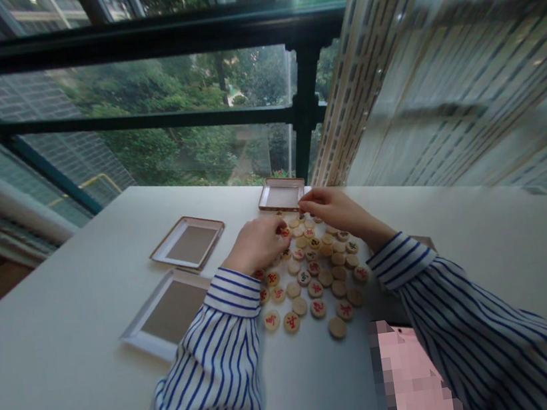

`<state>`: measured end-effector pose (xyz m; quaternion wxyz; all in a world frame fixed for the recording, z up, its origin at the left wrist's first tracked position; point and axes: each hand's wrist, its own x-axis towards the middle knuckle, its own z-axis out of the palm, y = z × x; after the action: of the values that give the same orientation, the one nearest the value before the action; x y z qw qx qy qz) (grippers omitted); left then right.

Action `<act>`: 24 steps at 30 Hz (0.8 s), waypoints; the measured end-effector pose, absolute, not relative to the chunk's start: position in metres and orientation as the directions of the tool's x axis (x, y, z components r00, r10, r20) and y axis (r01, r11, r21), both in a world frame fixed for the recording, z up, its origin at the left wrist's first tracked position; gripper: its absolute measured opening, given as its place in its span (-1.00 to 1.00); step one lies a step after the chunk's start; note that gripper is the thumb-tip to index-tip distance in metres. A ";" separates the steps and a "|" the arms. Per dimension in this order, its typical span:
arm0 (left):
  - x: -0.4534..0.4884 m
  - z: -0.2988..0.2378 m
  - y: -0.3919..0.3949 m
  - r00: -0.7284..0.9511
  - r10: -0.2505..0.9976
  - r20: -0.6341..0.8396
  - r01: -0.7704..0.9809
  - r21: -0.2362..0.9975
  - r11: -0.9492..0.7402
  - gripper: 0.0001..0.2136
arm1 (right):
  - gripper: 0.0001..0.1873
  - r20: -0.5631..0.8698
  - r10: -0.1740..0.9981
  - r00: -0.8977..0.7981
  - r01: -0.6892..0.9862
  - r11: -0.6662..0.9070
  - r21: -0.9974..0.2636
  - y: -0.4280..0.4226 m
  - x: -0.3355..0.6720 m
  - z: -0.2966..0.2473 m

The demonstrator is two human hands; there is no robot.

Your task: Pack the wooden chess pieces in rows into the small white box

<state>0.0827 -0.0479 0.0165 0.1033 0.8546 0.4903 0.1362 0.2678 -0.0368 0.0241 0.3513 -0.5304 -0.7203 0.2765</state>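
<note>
Round wooden xiangqi pieces [318, 308] lie loosely spread on the white table [69, 339], some showing red or black characters and others plain. My left hand [258, 242] is at the left side of the spread, its fingers closed at a red-marked xiangqi piece [284, 232]. Over the far side of the pieces, my right hand [337, 211] has its fingertips pinched together near the front corner of a small shallow box tray [260, 207]. Whatever is in that pinch is too small to make out.
To the left lie a brown-rimmed shallow tray [221, 235] and a white-rimmed one [133, 326], partly behind my left sleeve. A pink, pixelated item [411, 375] is by my right forearm. Windows with a dark green railing [131, 39] and a curtain [362, 79] border the table.
</note>
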 end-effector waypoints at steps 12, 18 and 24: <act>0.091 0.009 -0.050 0.512 0.858 0.048 0.852 0.101 -0.514 -0.75 | -0.75 0.251 0.933 -0.258 0.750 0.357 -0.557 -0.036 0.274 0.023; 0.091 0.008 -0.051 0.480 0.877 0.023 0.872 0.097 -0.480 -0.71 | -0.76 0.112 0.942 -0.317 0.913 0.335 -0.233 -0.038 0.291 0.036; 0.092 0.005 -0.049 0.453 0.891 0.024 0.887 0.091 -0.453 -0.70 | -0.73 -0.137 0.965 -0.225 0.974 0.222 -0.041 -0.037 0.310 0.034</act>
<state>0.0916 -0.0494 0.0054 0.0323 0.8516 0.5220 0.0342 0.3096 -0.0366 0.0337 -0.0408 -0.6210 -0.7805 0.0587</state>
